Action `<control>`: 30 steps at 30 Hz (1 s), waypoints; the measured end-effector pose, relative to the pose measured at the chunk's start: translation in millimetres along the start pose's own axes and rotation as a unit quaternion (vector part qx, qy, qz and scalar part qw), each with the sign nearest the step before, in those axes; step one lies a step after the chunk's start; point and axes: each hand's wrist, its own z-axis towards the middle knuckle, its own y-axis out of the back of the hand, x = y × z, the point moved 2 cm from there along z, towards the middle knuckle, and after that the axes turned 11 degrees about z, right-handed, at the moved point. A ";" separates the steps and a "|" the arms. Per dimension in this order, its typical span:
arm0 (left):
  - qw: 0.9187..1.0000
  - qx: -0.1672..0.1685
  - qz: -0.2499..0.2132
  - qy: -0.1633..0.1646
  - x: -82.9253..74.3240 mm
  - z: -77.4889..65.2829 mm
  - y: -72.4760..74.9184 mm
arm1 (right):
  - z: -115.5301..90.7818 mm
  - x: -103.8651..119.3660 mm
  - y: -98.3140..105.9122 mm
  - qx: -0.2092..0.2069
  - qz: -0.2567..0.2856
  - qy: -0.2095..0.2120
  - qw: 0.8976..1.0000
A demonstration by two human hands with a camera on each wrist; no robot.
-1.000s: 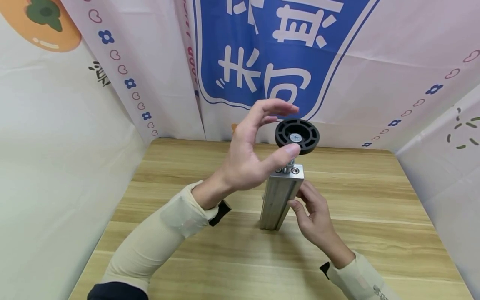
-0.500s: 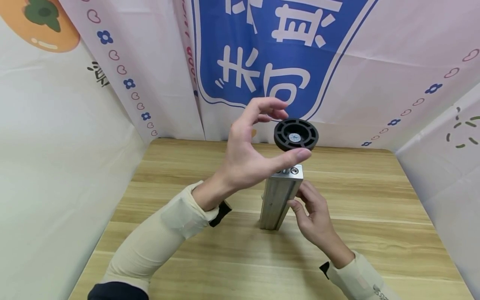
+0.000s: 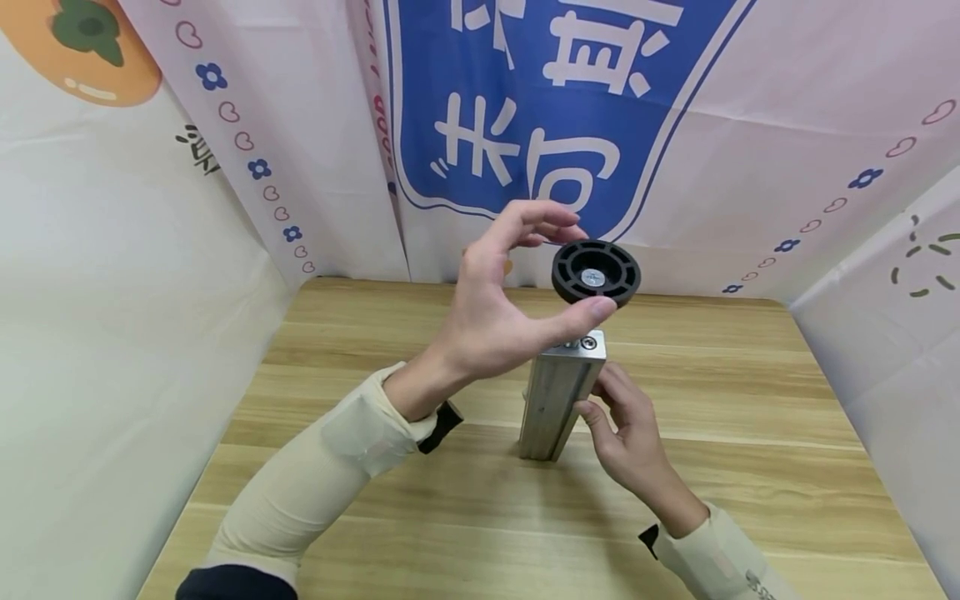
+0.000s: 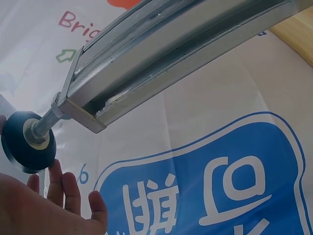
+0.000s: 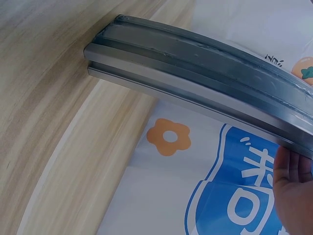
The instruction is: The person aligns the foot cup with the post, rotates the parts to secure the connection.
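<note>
A silver aluminium profile [image 3: 558,404] stands upright on the wooden table. On its top end sits a black round levelling foot [image 3: 624,279] with a screw head in its middle. My left hand [image 3: 487,321] holds the foot at its rim, thumb on the near side and curled fingers toward the far side. In the left wrist view, a threaded stem [image 4: 47,121] joins the foot [image 4: 18,144] to the profile. Below the foot, my right hand [image 3: 630,433] grips the profile's right side by its upper part; the fingers behind it are partly hidden. The right wrist view shows the profile's bottom end on the wood.
The wooden table [image 3: 360,533] ends at a printed cloth backdrop [image 3: 330,150] just behind the profile. White cloth walls [image 3: 885,333] flank the table on both sides. A black strap piece [image 3: 441,427] juts from the left cuff.
My left thumb has slid right along the foot's near rim, while the fingers have shifted left at the far side. The profile and my right hand stay in place.
</note>
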 end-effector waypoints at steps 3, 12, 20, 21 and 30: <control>1.000 0.016 -0.017 -0.008 0.7 -0.3 -0.4 | -0.1 -0.2 0.0 0.000 -0.001 -0.002 1.000; 0.994 0.083 -0.060 -0.028 0.3 -1.0 -3.2 | 1.1 -0.7 -0.4 -0.006 0.005 0.006 1.000; 0.994 0.086 -0.063 -0.028 -1.1 -0.6 -3.4 | 1.5 0.0 -0.6 -0.004 0.005 0.004 1.000; 0.995 0.077 -0.056 -0.028 -1.6 -0.2 -3.1 | 1.5 -0.1 -0.4 -0.004 0.005 0.003 1.000; 1.000 0.026 0.010 0.008 -2.7 0.8 -0.3 | -0.4 -2.4 0.3 0.000 0.009 0.009 1.000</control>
